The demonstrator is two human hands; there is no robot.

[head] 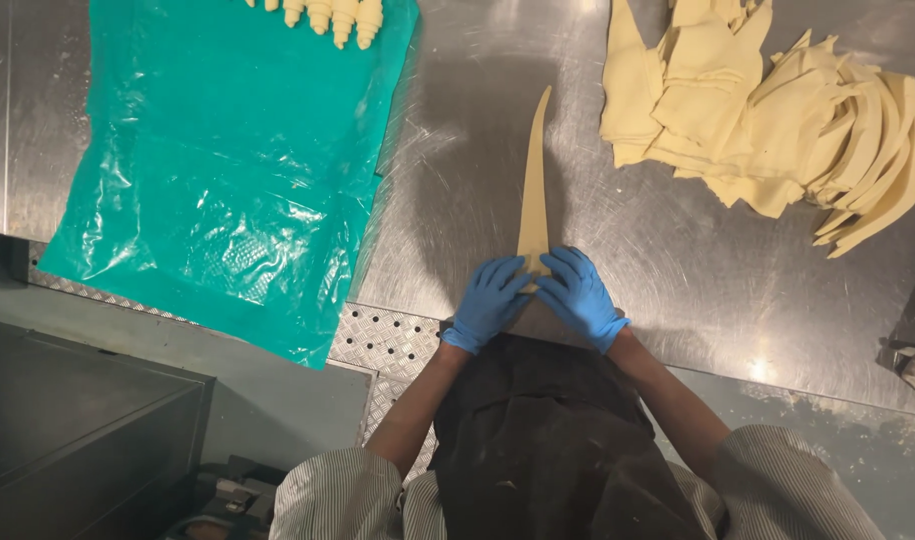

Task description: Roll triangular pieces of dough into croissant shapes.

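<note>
Your steel table (678, 290) fills most of the view, and everything else is placed from the long dough triangle (534, 190) at its middle. Left of that triangle lies a teal plastic sheet (218, 170), draped over the table's near edge, with a row of rolled croissants (328, 14) at its far end. Right of the triangle, well apart from it, sits a loose heap of cut dough triangles (778, 110) — nothing lies between the two. The triangle itself lies flat, its point away from you and its wide base at the table's near edge. Your left hand (488, 300) and right hand (581, 295), both in blue gloves, rest side by side on that base — fingers bent and pressed onto the dough, not closed into fists.
</note>
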